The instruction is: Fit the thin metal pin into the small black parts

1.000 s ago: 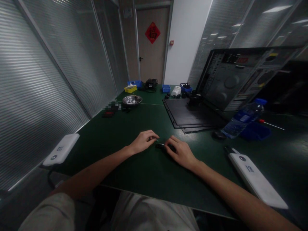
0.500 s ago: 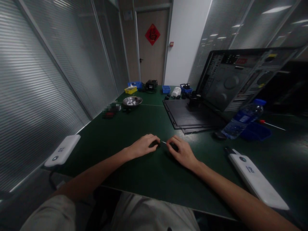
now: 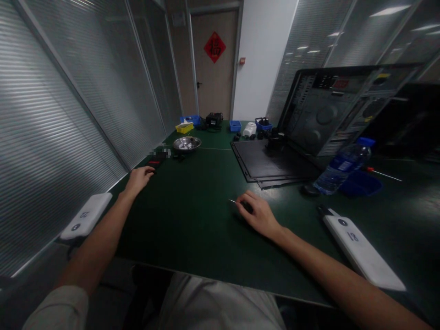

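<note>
My right hand (image 3: 258, 213) rests over the middle of the green table, fingers curled round a small screwdriver (image 3: 233, 200). Its thin metal shaft points left, and the dark handle is mostly hidden in the palm. Far to the left, my left hand (image 3: 138, 179) reaches out with thumb and fingers together. Something dark shows at those fingertips, too small to name. Just beyond them lies a black and red item (image 3: 154, 162), partly pixelated. A metal bowl (image 3: 198, 145) holding small pale pieces stands further back, with small black parts (image 3: 178, 157) in front of it.
Black panels (image 3: 275, 167) lie right of centre before an open computer case (image 3: 330, 110). A water bottle (image 3: 342, 169) tilts beside a blue tray (image 3: 364, 185). White devices lie at left (image 3: 87, 215) and right (image 3: 360, 250). Blue bins (image 3: 235, 126) and a yellow bin (image 3: 184, 128) stand behind.
My left hand has left the screwdriver's tip, where it held a small dark object, and moved left and forward to the black and red item. The right hand has barely moved.
</note>
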### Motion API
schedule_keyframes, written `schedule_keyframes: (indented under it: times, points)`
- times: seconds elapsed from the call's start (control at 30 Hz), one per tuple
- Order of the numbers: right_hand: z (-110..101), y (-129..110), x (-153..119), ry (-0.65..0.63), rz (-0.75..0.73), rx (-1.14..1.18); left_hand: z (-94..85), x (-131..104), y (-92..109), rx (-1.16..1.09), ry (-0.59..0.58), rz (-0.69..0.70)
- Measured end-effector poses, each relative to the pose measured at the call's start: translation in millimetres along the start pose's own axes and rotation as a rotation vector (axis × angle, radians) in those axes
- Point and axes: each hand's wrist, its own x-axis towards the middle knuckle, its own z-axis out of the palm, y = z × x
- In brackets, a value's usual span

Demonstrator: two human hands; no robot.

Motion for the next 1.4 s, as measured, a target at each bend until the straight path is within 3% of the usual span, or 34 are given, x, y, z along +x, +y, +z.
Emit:
schedule_keyframes:
  times: [0.1, 0.23, 0.53, 0.87, 1.2, 1.4]
  points:
    - [1, 1, 0, -0.001, 0.004, 0.007, -12.5, 6, -40, 0.083, 0.049, -0.168]
    - [1, 1, 0, 0.003, -0.001, 0.021, -14.2, 8, -54, 0.115, 0.013, -0.204]
    - [-1, 1, -1, -0.013, -0.001, 0.002, -3.3, 8, -56, 0.074, 0.137, -0.165]
    - [0, 0, 0, -0.015, -0.018, -0.001, 4.7, 9, -63, 0.187, 0.164, -0.063]
    - [1, 2, -1, -0.02, -0.013, 0.005, -0.3, -1, -38, 0.276, 0.16, -0.109]
    - [0, 2, -1, -0.028, -0.014, 0.0, -2.1, -7, -35, 0.304, 0.184, -0.091]
